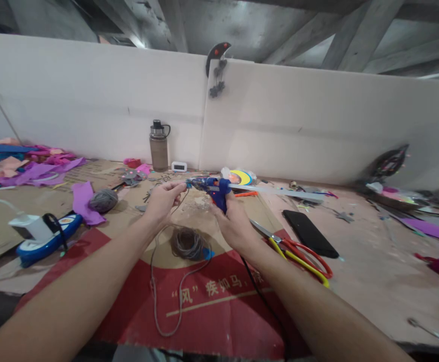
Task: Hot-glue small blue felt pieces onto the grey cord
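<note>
My right hand is wrapped round the handle of a blue hot glue gun, whose nozzle points left. A long clear glue stick juts from its back end. At the nozzle, my left hand pinches the end of a strand of grey yarn, with a tiny blue bit at the fingertips. What exactly lies between those fingertips is too small to make out. Below the hands, a wound bundle of grey yarn rests on the board, and a loose loop trails toward the front edge.
Red-and-yellow-handled scissors and a black phone lie to the right. On the left are a blue power strip, a grey yarn ball and purple felt. A bottle stands against the white partition.
</note>
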The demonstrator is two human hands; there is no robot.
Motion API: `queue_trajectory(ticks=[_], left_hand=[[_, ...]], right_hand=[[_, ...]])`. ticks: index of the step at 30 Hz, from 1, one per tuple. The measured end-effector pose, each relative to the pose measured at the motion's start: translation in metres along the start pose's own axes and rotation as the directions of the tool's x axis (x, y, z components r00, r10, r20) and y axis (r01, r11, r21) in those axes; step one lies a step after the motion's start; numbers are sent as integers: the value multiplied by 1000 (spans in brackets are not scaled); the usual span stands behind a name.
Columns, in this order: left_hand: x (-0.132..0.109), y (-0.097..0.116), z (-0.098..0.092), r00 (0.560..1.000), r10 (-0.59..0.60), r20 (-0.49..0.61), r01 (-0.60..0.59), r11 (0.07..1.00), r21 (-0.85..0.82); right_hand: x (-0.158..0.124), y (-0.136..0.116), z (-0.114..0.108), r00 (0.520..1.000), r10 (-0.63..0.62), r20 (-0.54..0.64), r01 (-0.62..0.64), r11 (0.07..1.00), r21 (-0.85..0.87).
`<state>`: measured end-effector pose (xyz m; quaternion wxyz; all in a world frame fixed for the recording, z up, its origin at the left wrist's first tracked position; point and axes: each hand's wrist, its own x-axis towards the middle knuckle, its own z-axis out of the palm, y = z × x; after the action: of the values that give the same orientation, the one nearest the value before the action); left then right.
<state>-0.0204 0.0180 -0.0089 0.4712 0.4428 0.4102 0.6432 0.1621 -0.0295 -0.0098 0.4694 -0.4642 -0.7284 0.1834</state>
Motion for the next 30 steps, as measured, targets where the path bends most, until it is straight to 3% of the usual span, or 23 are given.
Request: queue_trajectory(ticks=[30], left_hand=[[-2, 4, 2, 1000, -8, -2, 8, 1000, 17]], right_hand=[[0, -1, -1, 1000, 12, -13, -11, 1000, 7]])
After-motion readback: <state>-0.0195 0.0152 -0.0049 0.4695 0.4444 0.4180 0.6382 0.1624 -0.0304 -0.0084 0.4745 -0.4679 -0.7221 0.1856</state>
